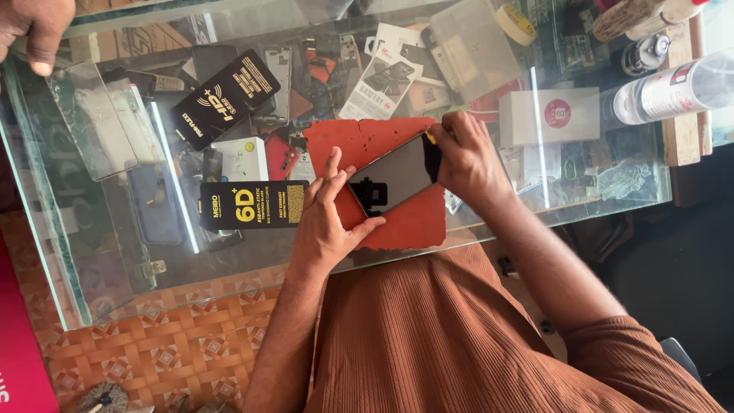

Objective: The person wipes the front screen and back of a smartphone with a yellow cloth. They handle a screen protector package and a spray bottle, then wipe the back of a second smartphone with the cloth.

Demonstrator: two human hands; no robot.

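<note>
A dark smartphone (390,177) lies screen up on a worn red mat (405,222) on top of a glass counter (99,268). My left hand (327,222) steadies the phone at its near left end, fingers spread along its edge. My right hand (462,162) presses on the phone's far right end, pinching a small yellow-tipped tool (430,139) at the corner. The phone's glass reflects a dark shape.
Two black flat boxes (252,204) (224,99) lie left of the mat. A white box (552,115), a spray can (673,88) and a tape roll (517,23) sit at the right. Another person's hand (34,30) rests at the top left. Phone parts fill the shelf under the glass.
</note>
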